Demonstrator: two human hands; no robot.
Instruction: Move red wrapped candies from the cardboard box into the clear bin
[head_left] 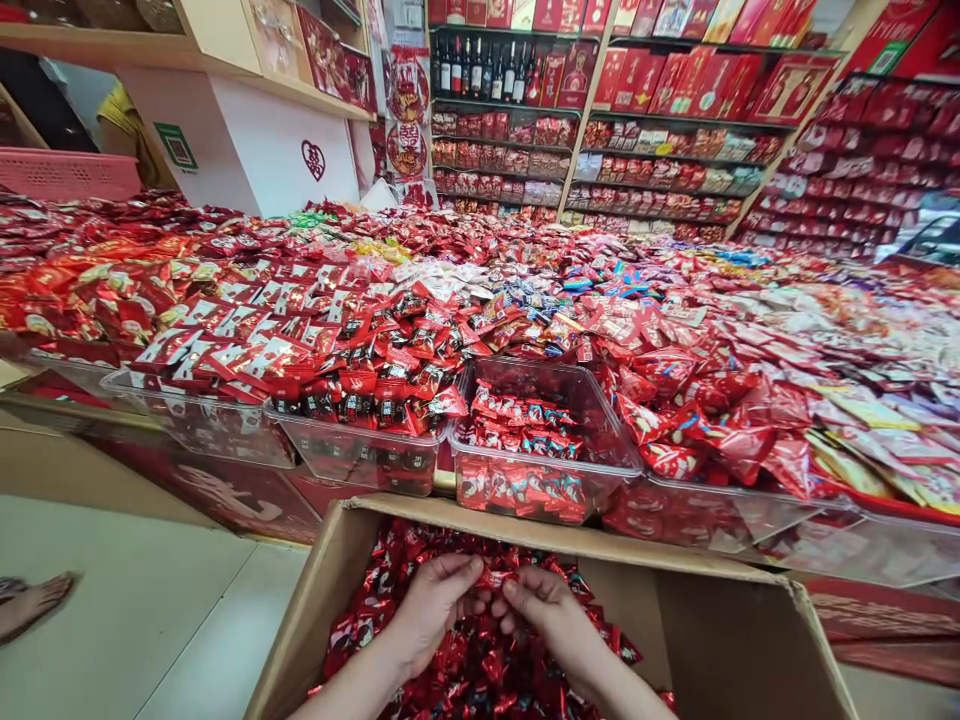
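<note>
The left hand (433, 605) and the right hand (543, 603) met over the box, thumbs and forefingers pinching a small red sweet (495, 579) between them, one at either end. The other fingers were curled loosely below; whether they held more could not be told.

The sweet looked very light, with a thin, glossy wrapper likely to crinkle and slip between dry fingertips. Its middle was probably firmer than its ends, so a gentle pinch across the body seemed the surest hold; a hard pull on both ends might have torn or opened the wrapper.

Under the hands lay a heap (480, 665) of similar shiny wrappers, loose enough, it seemed, to slide when touched. The box (750, 650) around it was cardboard, open at the top. Just beyond its far edge stood a clear tub (611, 425), partly filled with small red sweets in rows.
</note>
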